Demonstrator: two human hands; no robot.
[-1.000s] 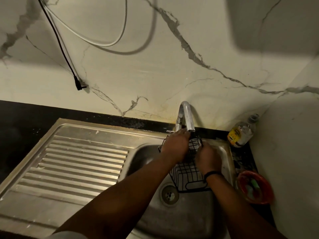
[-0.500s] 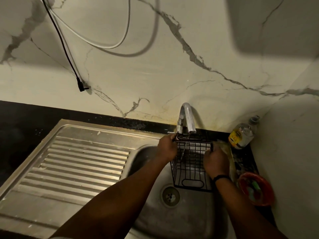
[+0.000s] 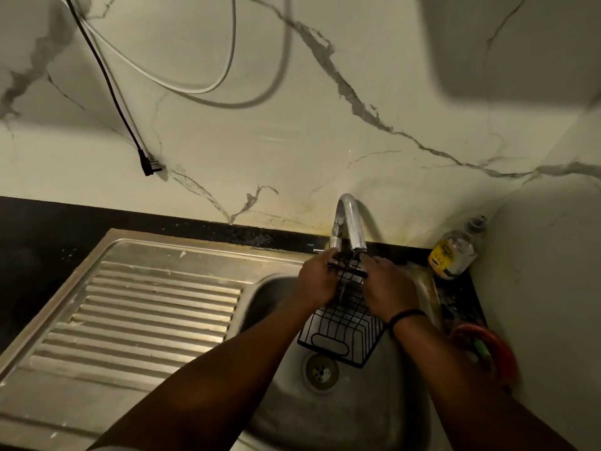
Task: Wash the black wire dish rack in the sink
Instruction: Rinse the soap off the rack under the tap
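Both hands hold a black wire dish rack (image 3: pixel 341 333) tilted over the steel sink basin (image 3: pixel 357 411), under the curved chrome tap (image 3: pixel 349 219).

Its near end hangs just above the round drain (image 3: pixel 320 371). The left hand (image 3: pixel 317 281) curls around the far rim. The right hand (image 3: pixel 388 289) covers the opposite side; its grip cannot be made out. Basin walls crowd both sides. Further right, a red bowl (image 3: pixel 497 349) is dim.

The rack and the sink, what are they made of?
The black wire dish rack looks like thin metal wire with a black coating: a see-through grid of rods. The sink looks like brushed stainless steel: grey, dully shiny, with pressed ridges.
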